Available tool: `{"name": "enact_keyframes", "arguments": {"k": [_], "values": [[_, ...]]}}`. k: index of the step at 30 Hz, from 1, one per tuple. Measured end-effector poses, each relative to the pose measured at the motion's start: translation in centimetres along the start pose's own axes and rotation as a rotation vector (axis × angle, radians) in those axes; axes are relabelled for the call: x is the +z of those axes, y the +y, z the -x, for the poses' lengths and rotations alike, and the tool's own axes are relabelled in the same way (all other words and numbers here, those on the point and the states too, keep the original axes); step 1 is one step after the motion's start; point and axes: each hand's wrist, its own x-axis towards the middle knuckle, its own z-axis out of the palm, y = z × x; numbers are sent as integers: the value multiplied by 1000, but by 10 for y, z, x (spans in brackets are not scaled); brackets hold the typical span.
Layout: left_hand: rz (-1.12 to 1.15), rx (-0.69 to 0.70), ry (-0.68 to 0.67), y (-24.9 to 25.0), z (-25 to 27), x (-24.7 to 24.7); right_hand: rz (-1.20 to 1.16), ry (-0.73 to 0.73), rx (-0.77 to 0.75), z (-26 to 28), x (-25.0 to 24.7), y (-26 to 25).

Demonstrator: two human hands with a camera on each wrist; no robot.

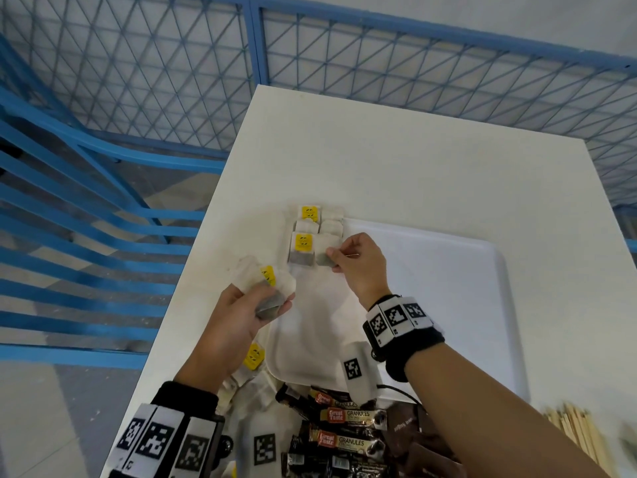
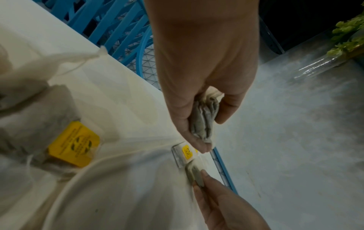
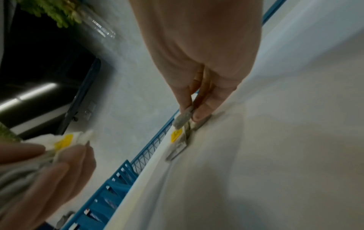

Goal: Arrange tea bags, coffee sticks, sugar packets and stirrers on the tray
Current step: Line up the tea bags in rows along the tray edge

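A white tabletop stands against a blue mesh fence. At the far left corner of the white tray, the right hand pinches a tea bag at its near end, setting it beside a short row of tea bags. The left hand clutches a bunch of spare tea bags above the tray's left edge. The bag is best laid flat, edges aligned with its neighbours (tags and strings tangle easily). Coffee sticks and wooden stirrers wait at the near edge.
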Motion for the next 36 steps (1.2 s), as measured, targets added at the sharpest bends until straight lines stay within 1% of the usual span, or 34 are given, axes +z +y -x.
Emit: {"name": "enact_keyframes", "arguments": {"k": [4,8,16,20,22,25,28,31,33,36], "values": [[-13,-11,7,1,1,-3,84,30,-65,-2,6,6],[-28,-4,-1,2,2,-5,169,40,-90,-4,7,11],[-42,23,-25,0,-1,-5,259,33,-134,-6,5,13],[-52,41,-60,0,0,-3,285,41,-185,4,5,5],[-43,47,-73,1,0,-1,250,-16,-167,16,4,-6],[-46,45,-97,2,0,1,120,-221,-107,39,2,-22],[-92,30,-134,2,1,2,70,-386,-153,56,2,-29],[-186,26,-189,2,5,3,85,-424,-205,62,2,-27],[-218,27,-211,3,7,3,70,-405,-201,64,0,-27],[-205,29,-204,4,9,2,5,-369,-178,66,-3,-31]]}}
